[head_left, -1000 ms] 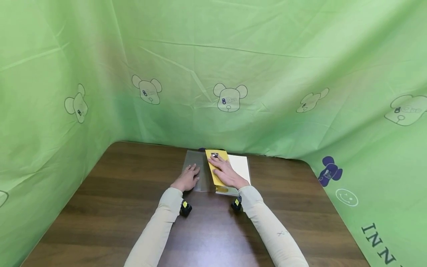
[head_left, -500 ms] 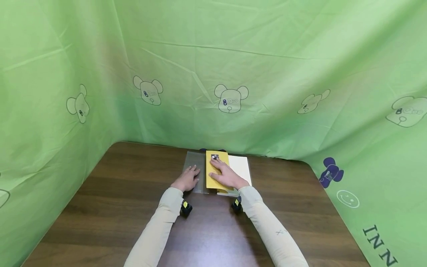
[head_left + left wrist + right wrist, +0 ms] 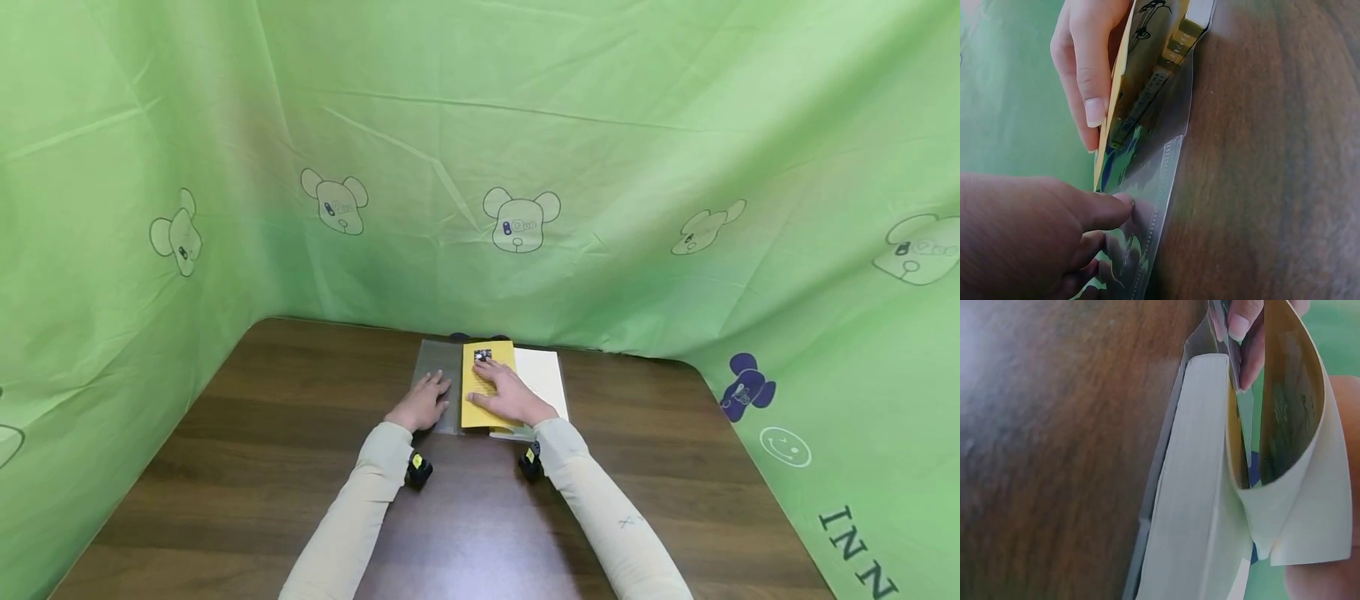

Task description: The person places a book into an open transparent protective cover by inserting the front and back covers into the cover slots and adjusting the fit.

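Observation:
A thick book [image 3: 1191, 475] with white pages lies at the far middle of the table on a clear plastic cover [image 3: 438, 358]. Its yellow cover [image 3: 480, 408], with a small dark picture near the top, bends over to the left. My right hand [image 3: 506, 393] rests on this yellow cover with fingers extended. In the right wrist view the bent cover hides part of that hand. To the left, my left hand [image 3: 422, 403] presses on the plastic, fingers spread in the head view. Its thumb [image 3: 1107, 211] touches the plastic close to the yellow cover's edge.
The brown wooden table [image 3: 262, 467] reaches a green cloth backdrop [image 3: 420, 275] just behind the book. Small black cameras [image 3: 418, 469] sit at both wrists, close over the table.
The yellow cover has come down flatter and straighter under my right hand, its lower edge shifting toward me and left. My left hand has stayed in place on the plastic.

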### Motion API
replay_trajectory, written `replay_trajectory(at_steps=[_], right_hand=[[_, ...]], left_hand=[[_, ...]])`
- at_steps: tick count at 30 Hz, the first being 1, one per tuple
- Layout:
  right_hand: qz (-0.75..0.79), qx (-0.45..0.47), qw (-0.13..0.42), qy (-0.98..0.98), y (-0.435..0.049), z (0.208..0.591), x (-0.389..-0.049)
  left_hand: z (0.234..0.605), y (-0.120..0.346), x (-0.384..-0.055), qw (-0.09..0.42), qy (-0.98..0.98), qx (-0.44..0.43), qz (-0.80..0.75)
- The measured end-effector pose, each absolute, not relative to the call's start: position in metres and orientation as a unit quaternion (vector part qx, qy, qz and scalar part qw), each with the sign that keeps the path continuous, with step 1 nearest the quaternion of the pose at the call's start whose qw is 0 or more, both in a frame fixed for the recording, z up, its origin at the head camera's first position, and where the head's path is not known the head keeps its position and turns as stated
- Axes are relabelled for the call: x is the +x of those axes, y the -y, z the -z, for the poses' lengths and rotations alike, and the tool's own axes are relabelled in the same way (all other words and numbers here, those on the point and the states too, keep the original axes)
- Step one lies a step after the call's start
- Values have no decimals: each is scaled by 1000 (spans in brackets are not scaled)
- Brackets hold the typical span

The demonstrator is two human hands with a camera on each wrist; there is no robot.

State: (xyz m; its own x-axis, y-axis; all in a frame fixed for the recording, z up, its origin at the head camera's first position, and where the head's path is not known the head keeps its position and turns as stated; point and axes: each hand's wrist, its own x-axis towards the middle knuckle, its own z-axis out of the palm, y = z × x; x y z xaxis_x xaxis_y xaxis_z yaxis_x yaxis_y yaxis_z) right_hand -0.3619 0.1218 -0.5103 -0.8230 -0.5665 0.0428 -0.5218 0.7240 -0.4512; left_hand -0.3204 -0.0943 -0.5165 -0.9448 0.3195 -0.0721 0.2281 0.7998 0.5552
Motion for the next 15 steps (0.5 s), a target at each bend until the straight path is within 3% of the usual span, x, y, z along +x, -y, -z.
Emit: replay_trajectory(at_steps=[15], right_hand=[[196,-289,36,-936,-117,515,-362]], left_hand=[[518,95,-319,81,-944,148,-282]])
